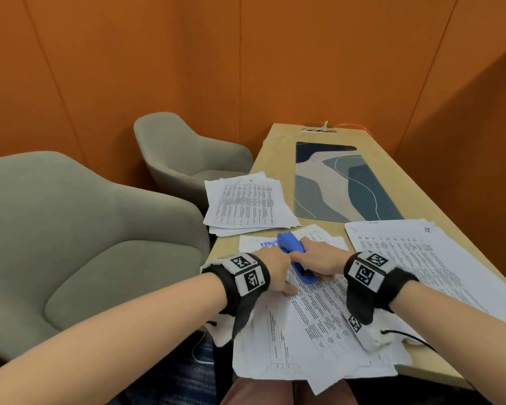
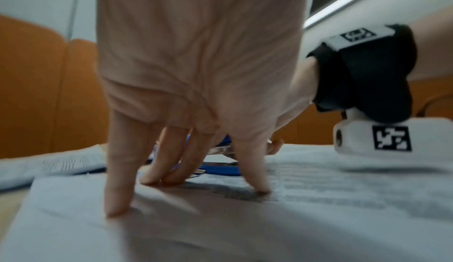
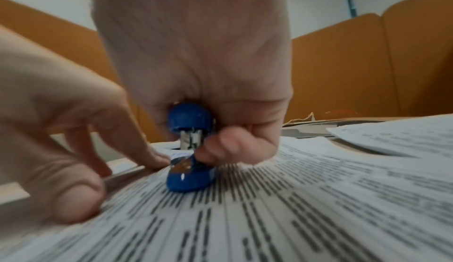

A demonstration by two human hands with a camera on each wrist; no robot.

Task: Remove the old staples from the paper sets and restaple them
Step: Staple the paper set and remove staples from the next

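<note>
The paper set (image 1: 327, 317) you are working on lies at the near edge of the table (image 1: 398, 182), partly overhanging it toward your lap, with its top left corner under the blue stapler (image 1: 295, 258). Your right hand (image 1: 322, 260) is wrapped around that stapler, thumb on the lower side in the right wrist view, and the tool stands on the printed sheet with its metal mouth (image 3: 190, 140) gaping over the corner. Your left hand (image 1: 275, 270) is spread, straight fingertips (image 2: 117, 208) pressing the paper flat just beside the stapler.

This looks like the restapling step, though it is too blurred to tell whether an old staple is still in that corner. Next you would need the corner squared and fully inside the mouth, then a firm squeeze straight down while the left hand stops the sheets fanning.

Further along the left edge sits a skewed stack (image 1: 246, 203); another stack (image 1: 421, 258) lies at the right edge. You cannot tell which of them is finished.
</note>
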